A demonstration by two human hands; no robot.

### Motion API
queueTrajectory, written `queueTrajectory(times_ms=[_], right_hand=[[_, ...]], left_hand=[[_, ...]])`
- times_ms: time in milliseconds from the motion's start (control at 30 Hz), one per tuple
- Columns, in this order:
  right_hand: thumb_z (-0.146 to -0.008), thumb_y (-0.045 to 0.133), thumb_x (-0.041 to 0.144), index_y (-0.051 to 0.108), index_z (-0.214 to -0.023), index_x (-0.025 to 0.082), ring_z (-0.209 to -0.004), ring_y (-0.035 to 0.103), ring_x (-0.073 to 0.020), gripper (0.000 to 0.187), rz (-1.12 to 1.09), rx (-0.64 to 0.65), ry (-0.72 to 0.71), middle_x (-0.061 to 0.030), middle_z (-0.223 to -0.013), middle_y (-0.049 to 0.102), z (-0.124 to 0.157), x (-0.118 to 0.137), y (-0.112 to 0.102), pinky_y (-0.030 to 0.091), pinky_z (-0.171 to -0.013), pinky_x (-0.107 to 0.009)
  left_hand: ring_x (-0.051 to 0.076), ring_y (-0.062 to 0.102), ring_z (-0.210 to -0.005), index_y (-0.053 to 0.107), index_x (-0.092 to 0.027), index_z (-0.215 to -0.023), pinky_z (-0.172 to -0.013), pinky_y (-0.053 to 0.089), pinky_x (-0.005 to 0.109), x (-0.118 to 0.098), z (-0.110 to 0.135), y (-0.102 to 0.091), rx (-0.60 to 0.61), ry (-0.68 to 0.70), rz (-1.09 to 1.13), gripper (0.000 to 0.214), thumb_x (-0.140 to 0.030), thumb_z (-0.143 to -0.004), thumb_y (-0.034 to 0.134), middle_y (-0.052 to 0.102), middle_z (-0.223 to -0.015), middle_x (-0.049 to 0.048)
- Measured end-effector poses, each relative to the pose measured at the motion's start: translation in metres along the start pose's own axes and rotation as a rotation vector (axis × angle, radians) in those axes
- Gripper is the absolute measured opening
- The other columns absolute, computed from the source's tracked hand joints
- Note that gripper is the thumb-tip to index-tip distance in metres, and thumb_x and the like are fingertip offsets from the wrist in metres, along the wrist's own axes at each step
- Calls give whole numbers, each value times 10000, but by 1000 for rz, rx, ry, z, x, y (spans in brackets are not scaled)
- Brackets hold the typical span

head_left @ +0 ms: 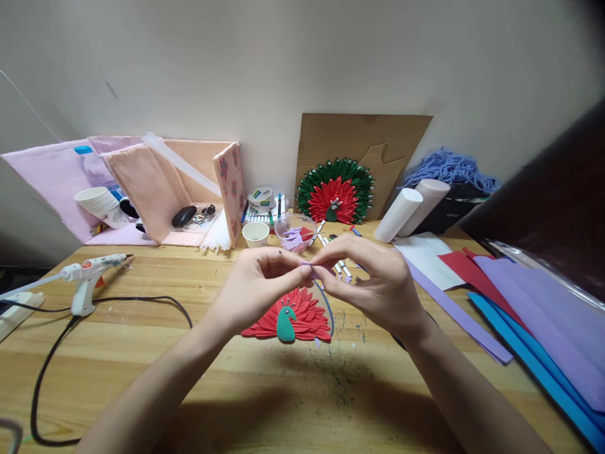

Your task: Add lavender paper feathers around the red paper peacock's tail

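My left hand point(259, 277) and my right hand point(366, 271) meet above the middle of the table. Thumb and fingers of both are pinched on one small purple paper piece point(307, 265), mostly covered by the fingertips. Below them lies a peacock craft point(286, 323) with a green body and layered red petals; my hands hide part of its upper edge. Just behind, a clear plastic bowl point(283, 234) holds purple and red scraps. Several markers point(344, 270) lie partly behind my right hand.
A white glue gun point(87, 277) stands at left, its black cord point(42, 378) looping over the table. Pink box panels point(137, 183), a paper cup point(256, 234) and a finished peacock point(333, 195) against cardboard point(397, 135) stand behind. Purple sheets point(543, 315) and white rolls point(399, 214) are at right.
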State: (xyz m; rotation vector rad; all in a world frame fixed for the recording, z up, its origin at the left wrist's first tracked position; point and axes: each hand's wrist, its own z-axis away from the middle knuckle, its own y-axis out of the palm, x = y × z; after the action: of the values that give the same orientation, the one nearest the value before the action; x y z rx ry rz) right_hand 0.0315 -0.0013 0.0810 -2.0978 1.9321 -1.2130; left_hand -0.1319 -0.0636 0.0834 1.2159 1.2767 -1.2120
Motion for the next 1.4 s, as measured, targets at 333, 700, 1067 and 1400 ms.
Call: queueTrajectory(times_ms=[333, 700, 1067, 1400], right_hand=[[-785, 555, 122, 600, -818, 182, -736, 593, -155, 83, 300, -7, -243, -45, -765, 640, 5, -8, 2, 495, -680, -285], [-788, 578, 146, 621, -851, 178, -739, 609, -144, 83, 52, 5, -7, -35, -801, 655, 4, 1, 1, 509, -698, -282], [-751, 607, 167, 614, -763, 153, -672, 594, -128, 20, -162, -31, 267, -28, -744, 636, 4, 5, 1, 514, -658, -265], [-722, 595, 150, 606, -713, 174, -603, 571, -112, 28, -30, 10, 250, 0, -673, 617, 2, -2, -10, 497, -582, -234]], left_hand=[[134, 656, -647, 701, -137, -756, -668, 551, 253, 2, -6, -5, 70, -49, 58, 106, -222, -716, 652, 702, -692, 66], [140, 654, -635, 694, -139, -744, -621, 552, 241, 1, -2, -2, -22, 110, -85, 119, -240, -741, 633, 701, -690, 60], [125, 623, -692, 660, -205, -835, -665, 541, 257, 3, 10, 7, -239, 609, -583, 120, -143, -755, 595, 680, -773, 12], [108, 627, -638, 664, -160, -782, -627, 557, 230, 7, 6, 8, -275, 537, -481, 63, -168, -740, 618, 682, -741, 22]])
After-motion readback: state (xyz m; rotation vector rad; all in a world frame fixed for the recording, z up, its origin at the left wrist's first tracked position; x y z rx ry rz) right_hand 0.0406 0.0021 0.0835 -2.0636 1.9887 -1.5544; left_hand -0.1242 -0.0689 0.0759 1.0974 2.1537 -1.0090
